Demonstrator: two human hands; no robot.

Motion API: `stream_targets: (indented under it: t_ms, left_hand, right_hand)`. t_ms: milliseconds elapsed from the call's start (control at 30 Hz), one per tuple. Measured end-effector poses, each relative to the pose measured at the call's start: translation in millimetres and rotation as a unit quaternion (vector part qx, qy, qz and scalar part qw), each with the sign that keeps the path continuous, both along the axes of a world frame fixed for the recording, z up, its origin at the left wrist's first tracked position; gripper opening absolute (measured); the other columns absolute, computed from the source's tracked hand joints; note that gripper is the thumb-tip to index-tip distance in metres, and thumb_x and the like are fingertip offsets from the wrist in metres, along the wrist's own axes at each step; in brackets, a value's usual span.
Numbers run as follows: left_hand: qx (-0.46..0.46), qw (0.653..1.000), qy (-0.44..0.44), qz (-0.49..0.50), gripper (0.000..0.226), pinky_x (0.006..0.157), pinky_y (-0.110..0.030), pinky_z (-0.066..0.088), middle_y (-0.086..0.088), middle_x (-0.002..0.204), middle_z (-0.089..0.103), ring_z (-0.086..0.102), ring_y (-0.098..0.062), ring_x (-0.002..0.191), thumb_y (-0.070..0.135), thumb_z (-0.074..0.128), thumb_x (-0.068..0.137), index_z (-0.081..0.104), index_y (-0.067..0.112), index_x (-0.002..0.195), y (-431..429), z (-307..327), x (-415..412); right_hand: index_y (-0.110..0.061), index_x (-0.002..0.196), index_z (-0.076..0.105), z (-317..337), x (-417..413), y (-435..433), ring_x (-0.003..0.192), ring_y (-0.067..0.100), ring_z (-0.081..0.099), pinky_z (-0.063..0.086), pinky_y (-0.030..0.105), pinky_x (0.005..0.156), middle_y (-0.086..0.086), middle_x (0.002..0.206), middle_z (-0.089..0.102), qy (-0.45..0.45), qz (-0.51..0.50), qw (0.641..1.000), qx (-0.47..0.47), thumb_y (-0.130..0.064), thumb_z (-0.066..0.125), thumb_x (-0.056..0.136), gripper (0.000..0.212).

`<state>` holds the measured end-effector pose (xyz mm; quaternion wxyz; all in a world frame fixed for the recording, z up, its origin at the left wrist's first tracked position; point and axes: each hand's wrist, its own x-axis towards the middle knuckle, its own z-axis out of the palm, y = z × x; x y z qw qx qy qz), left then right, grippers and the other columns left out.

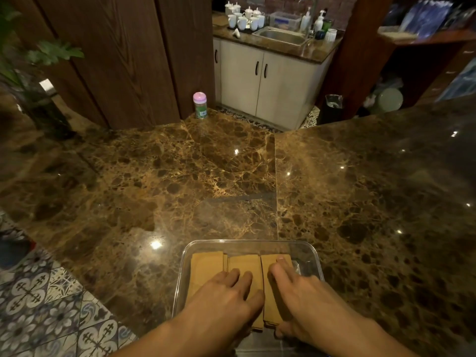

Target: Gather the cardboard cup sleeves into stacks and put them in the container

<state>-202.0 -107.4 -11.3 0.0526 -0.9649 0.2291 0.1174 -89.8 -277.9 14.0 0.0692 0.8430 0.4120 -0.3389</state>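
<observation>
A clear plastic container [313, 256] sits at the near edge of the marble counter. Three stacks of flat brown cardboard cup sleeves lie side by side inside it: a left stack [206, 265], a middle stack [244, 264] and a right stack [269, 300]. My left hand [224, 296] rests palm down on the middle stack, fingers slightly spread. My right hand [301, 295] lies over the right stack, with fingers along its top and the thumb curled at its near end. The near ends of the stacks are hidden under my hands.
The brown marble counter [206, 176] spreads ahead and to the right. A small bottle with a pink cap [200, 105] stands at its far edge. A plant [38, 73] is at far left. A sink [280, 36] with white cups sits beyond. Patterned floor tiles [38, 305] are at left.
</observation>
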Motion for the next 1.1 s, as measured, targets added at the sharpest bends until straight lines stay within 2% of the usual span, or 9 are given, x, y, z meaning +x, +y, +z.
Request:
stream_targets:
  t_ms: [67, 133, 233, 333, 500, 600, 800, 1000, 1100]
  left_hand:
    - [-0.024, 1.0, -0.01, -0.007, 0.048, 0.068, -0.029, 0.056, -0.008, 0.111, 0.073, 0.069, -0.021, 0.087, 0.054, 0.075, 0.073, 0.069, 0.023, 0.108, 1.7, -2.8, -0.2]
    - [-0.021, 1.0, -0.005, -0.001, 0.05, 0.076, -0.032, 0.058, -0.011, 0.12, 0.071, 0.068, -0.025, 0.096, 0.054, 0.073, 0.076, 0.067, 0.021, 0.112, 3.1, -3.0, 1.5]
    - [-0.001, 0.999, -0.044, 0.018, 0.051, 0.09, -0.036, 0.058, -0.008, 0.116, 0.072, 0.07, -0.024, 0.095, 0.058, 0.07, 0.074, 0.068, 0.023, 0.111, 2.4, -4.8, 0.5]
    - [-0.016, 0.995, -0.081, 0.05, 0.049, 0.105, -0.051, 0.05, -0.005, 0.115, 0.071, 0.068, -0.025, 0.103, 0.065, 0.058, 0.084, 0.069, 0.026, 0.111, 2.5, -6.5, -2.9]
    - [-0.067, 0.986, -0.064, 0.138, 0.066, 0.104, -0.074, 0.037, -0.01, 0.132, 0.068, 0.061, -0.038, 0.127, 0.078, 0.038, 0.095, 0.069, 0.029, 0.125, 14.1, -14.7, -23.3]
    - [-0.067, 0.982, -0.054, 0.166, 0.069, 0.105, -0.075, 0.026, -0.012, 0.135, 0.066, 0.058, -0.039, 0.13, 0.08, 0.039, 0.094, 0.068, 0.027, 0.128, 19.3, -15.8, -26.7]
    - [-0.062, 0.982, -0.056, 0.17, 0.071, 0.107, -0.079, 0.029, -0.012, 0.138, 0.062, 0.054, -0.039, 0.134, 0.081, 0.037, 0.094, 0.065, 0.026, 0.129, 25.1, -14.0, -15.1]
    - [-0.08, 0.979, -0.045, 0.18, 0.066, 0.109, -0.076, 0.03, -0.007, 0.139, 0.063, 0.052, -0.034, 0.137, 0.079, 0.035, 0.096, 0.065, 0.03, 0.129, 23.4, -5.0, -11.3]
    - [-0.158, 0.963, -0.063, 0.208, 0.066, 0.116, -0.064, 0.032, 0.0, 0.141, 0.061, 0.051, -0.022, 0.136, 0.078, 0.031, 0.098, 0.067, 0.032, 0.128, 26.8, 11.9, -3.0]
  right_hand:
    - [-0.02, 0.147, 0.027, -1.9, 0.5, -0.5, 0.128, 0.038, 0.059, 0.054, 0.045, 0.1, 0.01, 0.176, 0.002, 0.0, 0.0, 1.0, -0.005, -0.042, 0.084, 0.085, 0.088]
    - [-0.02, 0.152, 0.024, -3.3, 1.0, -0.2, 0.132, 0.039, 0.056, 0.053, 0.045, 0.103, 0.009, 0.176, -0.003, 0.0, 0.002, 1.0, -0.01, -0.044, 0.083, 0.086, 0.092]
    - [-0.022, 0.155, 0.021, -3.4, 0.1, 1.3, 0.132, 0.039, 0.056, 0.052, 0.045, 0.102, 0.009, 0.176, -0.005, -0.012, 0.003, 1.0, -0.013, -0.047, 0.082, 0.087, 0.095]
    - [-0.022, 0.155, 0.022, -4.1, -2.0, 0.8, 0.129, 0.039, 0.058, 0.052, 0.045, 0.1, 0.01, 0.176, -0.007, -0.026, -0.002, 1.0, -0.006, -0.051, 0.08, 0.086, 0.095]
    - [-0.027, 0.149, 0.028, -2.9, -3.9, -3.0, 0.13, 0.038, 0.056, 0.052, 0.045, 0.101, 0.006, 0.175, -0.006, -0.015, -0.03, 0.999, 0.017, -0.059, 0.078, 0.082, 0.09]
    - [-0.029, 0.146, 0.03, -4.5, -4.5, -2.9, 0.131, 0.037, 0.056, 0.053, 0.043, 0.102, 0.008, 0.175, -0.001, -0.02, -0.031, 0.999, 0.026, -0.062, 0.078, 0.08, 0.089]
    - [-0.034, 0.139, 0.036, -6.7, -0.1, -5.6, 0.132, 0.032, 0.053, 0.053, 0.043, 0.101, 0.003, 0.166, 0.018, -0.042, -0.051, 0.996, 0.062, -0.072, 0.078, 0.07, 0.089]
    - [-0.034, 0.144, 0.035, -6.7, 2.7, -8.3, 0.139, 0.029, 0.047, 0.049, 0.039, 0.107, -0.001, 0.168, 0.013, -0.038, -0.063, 0.993, 0.09, -0.078, 0.078, 0.065, 0.1]
    - [-0.034, 0.146, 0.038, 6.1, 5.1, -6.0, 0.13, 0.017, 0.053, 0.051, 0.034, 0.106, -0.005, 0.157, 0.039, -0.067, -0.077, 0.987, 0.12, -0.09, 0.059, 0.07, 0.097]
